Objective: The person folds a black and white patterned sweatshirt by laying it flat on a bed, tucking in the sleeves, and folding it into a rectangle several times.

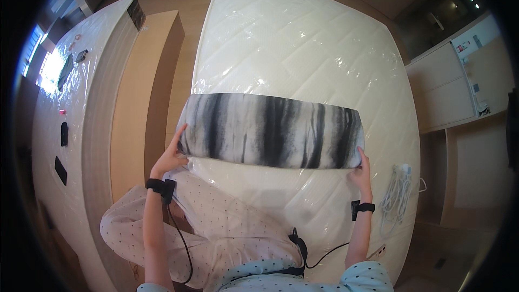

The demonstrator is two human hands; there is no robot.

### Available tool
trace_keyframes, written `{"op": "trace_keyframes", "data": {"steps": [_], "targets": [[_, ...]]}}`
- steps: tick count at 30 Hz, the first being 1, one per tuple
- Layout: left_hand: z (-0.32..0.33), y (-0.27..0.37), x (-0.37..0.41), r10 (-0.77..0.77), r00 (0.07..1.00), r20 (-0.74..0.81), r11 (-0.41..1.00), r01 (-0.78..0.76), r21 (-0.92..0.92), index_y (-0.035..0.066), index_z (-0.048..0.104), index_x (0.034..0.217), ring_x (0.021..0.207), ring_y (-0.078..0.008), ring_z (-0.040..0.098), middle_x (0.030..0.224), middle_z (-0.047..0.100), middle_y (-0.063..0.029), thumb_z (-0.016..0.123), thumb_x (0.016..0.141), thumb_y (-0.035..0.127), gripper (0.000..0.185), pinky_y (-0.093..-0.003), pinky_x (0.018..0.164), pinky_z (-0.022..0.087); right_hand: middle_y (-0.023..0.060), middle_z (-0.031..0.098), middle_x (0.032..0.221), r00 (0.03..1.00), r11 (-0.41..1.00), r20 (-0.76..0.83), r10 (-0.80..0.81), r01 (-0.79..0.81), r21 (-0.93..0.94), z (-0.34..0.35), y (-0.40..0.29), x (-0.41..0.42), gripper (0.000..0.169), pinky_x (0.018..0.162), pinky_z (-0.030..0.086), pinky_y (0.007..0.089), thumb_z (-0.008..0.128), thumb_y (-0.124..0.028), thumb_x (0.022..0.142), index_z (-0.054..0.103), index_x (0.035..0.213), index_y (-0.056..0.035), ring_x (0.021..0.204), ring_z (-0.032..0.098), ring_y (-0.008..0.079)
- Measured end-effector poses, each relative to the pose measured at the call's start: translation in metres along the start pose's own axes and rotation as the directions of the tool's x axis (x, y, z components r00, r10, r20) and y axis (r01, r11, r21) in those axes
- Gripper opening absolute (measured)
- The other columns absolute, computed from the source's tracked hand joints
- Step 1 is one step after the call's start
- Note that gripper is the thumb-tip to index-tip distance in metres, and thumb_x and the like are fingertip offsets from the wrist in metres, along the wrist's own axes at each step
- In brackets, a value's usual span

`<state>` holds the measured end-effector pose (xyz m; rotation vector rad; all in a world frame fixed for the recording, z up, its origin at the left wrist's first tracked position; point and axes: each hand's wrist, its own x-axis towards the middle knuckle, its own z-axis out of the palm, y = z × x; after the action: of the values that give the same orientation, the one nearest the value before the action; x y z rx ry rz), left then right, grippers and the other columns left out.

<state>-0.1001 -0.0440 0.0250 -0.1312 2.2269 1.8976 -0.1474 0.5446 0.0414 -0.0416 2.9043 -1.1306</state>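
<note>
A folded cloth with grey, white and black streaks (271, 132) lies as a wide band across a plastic-covered mattress (300, 44), in front of my crossed legs. At its left end, my left hand (172, 156) grips the edge, thumb below and fingers along the side. The lower right corner is held by my right hand (362, 172), its fingertips at the rim. Both wrists wear black straps with small dark devices and cables. The underside of the cloth and parts of my fingers are hidden.
A coiled white power cord (395, 198) and a phone (378, 252) lie on the mattress at right. To the left stand a wooden bed frame panel (140, 101) and another wrapped mattress (97, 101) bearing small dark objects. Wooden cabinets (438, 93) line the right.
</note>
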Motion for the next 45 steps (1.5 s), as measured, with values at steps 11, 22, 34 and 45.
{"op": "trace_keyframes", "data": {"steps": [11,22,34,45], "targets": [[-0.008,0.078,0.004,0.240,0.871,-0.429,0.971,-0.221,0.093,0.002,0.059,0.099,0.070,-0.0080,0.050,0.084,0.057,-0.0011,0.051,0.062,-0.012,0.040,-0.0191,0.059,0.039,0.0014,0.058,0.073,0.819,0.995,-0.571,-0.050,0.089,0.041,-0.042,-0.059,0.019,0.023,0.059,0.043,0.0182,0.061,0.007,0.068,0.060,0.089,-0.0027,0.065,0.053,0.0048],[-0.019,0.058,0.078,0.061,0.876,-0.478,0.994,-0.013,0.104,0.000,0.035,0.124,0.076,-0.0100,0.056,0.081,0.058,-0.0060,0.068,0.077,0.021,0.061,-0.0205,0.066,0.044,0.0030,0.057,0.063,0.873,0.982,-0.467,0.138,-0.058,0.181,-0.075,-0.051,0.074,0.026,0.047,0.040,0.0192,0.067,-0.010,0.074,0.059,0.094,0.0041,0.053,0.054,0.0076],[0.016,0.008,0.044,-0.266,0.962,-0.057,0.952,0.253,-0.171,0.004,0.055,0.074,0.060,-0.0056,0.055,0.060,0.053,0.0034,0.060,0.083,0.018,0.018,-0.0199,0.055,0.046,0.0056,0.063,0.072,0.855,0.815,0.203,0.477,-0.517,0.263,-0.022,-0.008,0.032,0.019,0.051,0.046,0.0229,0.064,-0.015,0.078,0.060,0.087,0.0020,0.059,0.059,0.0118],[0.026,-0.047,0.048,0.195,0.806,-0.559,0.797,0.202,0.569,-0.002,0.053,0.080,0.068,-0.0323,0.060,0.067,0.059,-0.0169,0.064,0.078,0.030,0.034,-0.0403,0.062,0.047,0.0072,0.062,0.075,0.888,0.942,-0.447,0.104,-0.233,-0.243,0.016,0.037,0.020,0.038,0.056,0.042,0.0229,0.071,-0.018,0.072,0.058,0.099,0.0047,0.063,0.054,0.0101]]}}
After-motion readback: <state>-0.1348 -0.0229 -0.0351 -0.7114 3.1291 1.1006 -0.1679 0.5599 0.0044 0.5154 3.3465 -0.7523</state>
